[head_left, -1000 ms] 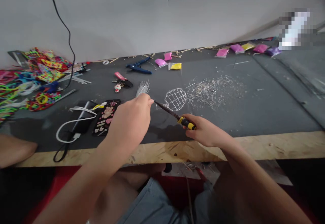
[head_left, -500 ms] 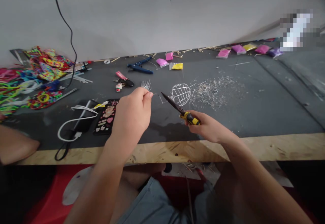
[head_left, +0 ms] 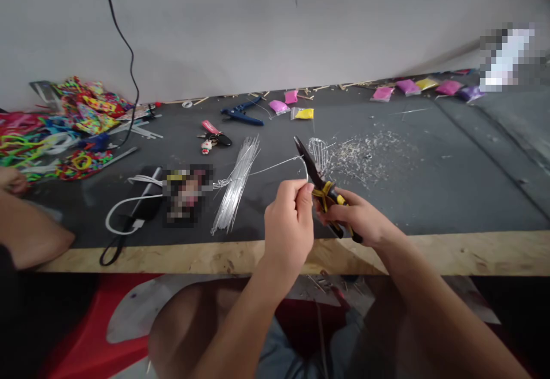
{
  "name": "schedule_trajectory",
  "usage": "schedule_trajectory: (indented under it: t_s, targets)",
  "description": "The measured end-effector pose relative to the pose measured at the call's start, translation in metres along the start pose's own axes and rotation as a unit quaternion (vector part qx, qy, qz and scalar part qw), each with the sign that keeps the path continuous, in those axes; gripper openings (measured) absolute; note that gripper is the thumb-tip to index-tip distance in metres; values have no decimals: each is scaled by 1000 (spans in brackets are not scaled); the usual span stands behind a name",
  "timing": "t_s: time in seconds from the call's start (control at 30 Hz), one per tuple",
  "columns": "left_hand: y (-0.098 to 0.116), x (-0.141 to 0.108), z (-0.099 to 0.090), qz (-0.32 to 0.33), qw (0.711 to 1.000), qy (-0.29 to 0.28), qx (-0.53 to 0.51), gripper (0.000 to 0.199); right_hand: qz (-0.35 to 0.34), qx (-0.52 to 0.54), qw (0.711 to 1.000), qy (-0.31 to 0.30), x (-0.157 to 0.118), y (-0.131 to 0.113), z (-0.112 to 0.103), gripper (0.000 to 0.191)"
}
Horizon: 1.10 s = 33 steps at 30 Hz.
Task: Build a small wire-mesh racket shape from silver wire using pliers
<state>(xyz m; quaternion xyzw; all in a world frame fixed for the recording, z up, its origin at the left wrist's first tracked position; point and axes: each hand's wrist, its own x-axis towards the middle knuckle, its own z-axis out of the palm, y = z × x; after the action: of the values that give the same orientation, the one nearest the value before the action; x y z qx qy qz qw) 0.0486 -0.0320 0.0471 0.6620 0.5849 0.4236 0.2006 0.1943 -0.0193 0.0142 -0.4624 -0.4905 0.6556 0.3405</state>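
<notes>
My left hand [head_left: 289, 214] is closed, pinching a thin silvery wire [head_left: 277, 164] between thumb and forefinger. From the fingers the wire bends near the plier jaws, then runs left toward a bundle of straight wires [head_left: 237, 187] lying on the table. My right hand [head_left: 358, 216] is wrapped around long-nose pliers [head_left: 329, 191] with black and yellow handles. Their dark jaws point up and left beside the bent wire; whether they grip it I cannot tell. Behind the pliers lies a rounded wire grid [head_left: 318, 149], partly hidden.
Cut wire bits [head_left: 373, 153] are scattered to the right. Blue cutters [head_left: 243, 113], keys [head_left: 217, 137] and small coloured packets [head_left: 279, 106] lie toward the wall. At left are a white cable [head_left: 112, 207], a colourful heap [head_left: 88, 115] and another person's arm [head_left: 38, 227].
My left hand has moved right and down to beside the pliers, uncovering the wire bundle. The wire's bent part now stands upright above my left fingers. The pliers have tilted more upright.
</notes>
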Motion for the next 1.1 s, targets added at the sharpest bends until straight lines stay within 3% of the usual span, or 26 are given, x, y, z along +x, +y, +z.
schedule_trajectory:
  t_s: [0.13,0.23,0.47,0.6,0.8,1.1]
  targets:
    - [-9,0,3,-9,996,-39,-75,17,-8,66,997,-39,-4,1,-2,13]
    - [-21,5,-4,7,994,-79,-75,17,12,107,992,-65,-7,1,-6,23]
    - [-47,32,-44,43,980,-194,16,18,20,131,982,-133,-14,-2,-8,27]
    - [-51,51,-70,54,953,-280,101,26,37,81,985,-149,-16,-5,-7,25]
    - [-49,74,-102,65,914,-340,214,28,71,-8,985,-159,-14,-5,-9,26]
    - [-35,99,-117,76,844,-399,351,35,29,-194,971,-139,-10,-14,-3,19]
